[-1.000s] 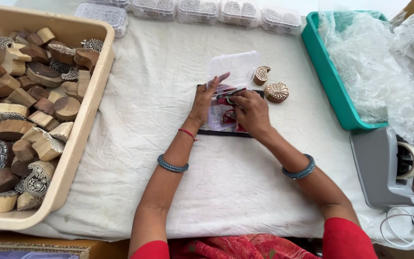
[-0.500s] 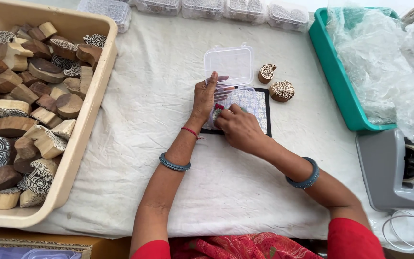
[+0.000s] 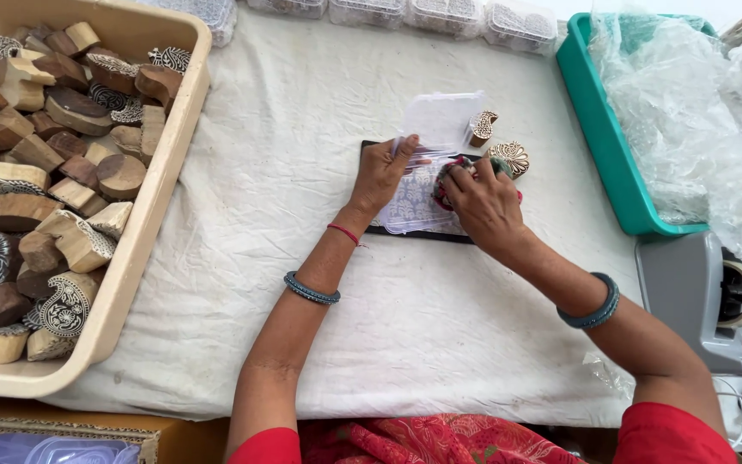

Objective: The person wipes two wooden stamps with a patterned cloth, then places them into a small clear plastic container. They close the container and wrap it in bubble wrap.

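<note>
- Left hand (image 3: 380, 174) pressed flat, fingers together, on a clear plastic case (image 3: 427, 176) lying open over a black tray (image 3: 414, 233) mid-table.
- Right hand (image 3: 484, 199) curled, pinching a red-and-green cloth bundle (image 3: 461, 167) at the case's right edge.
- Two carved wooden stamps (image 3: 498, 144) just beyond the bundle.
- Beige tub (image 3: 135, 258) of wooden blocks far left; teal bin (image 3: 616, 163) right.
</note>
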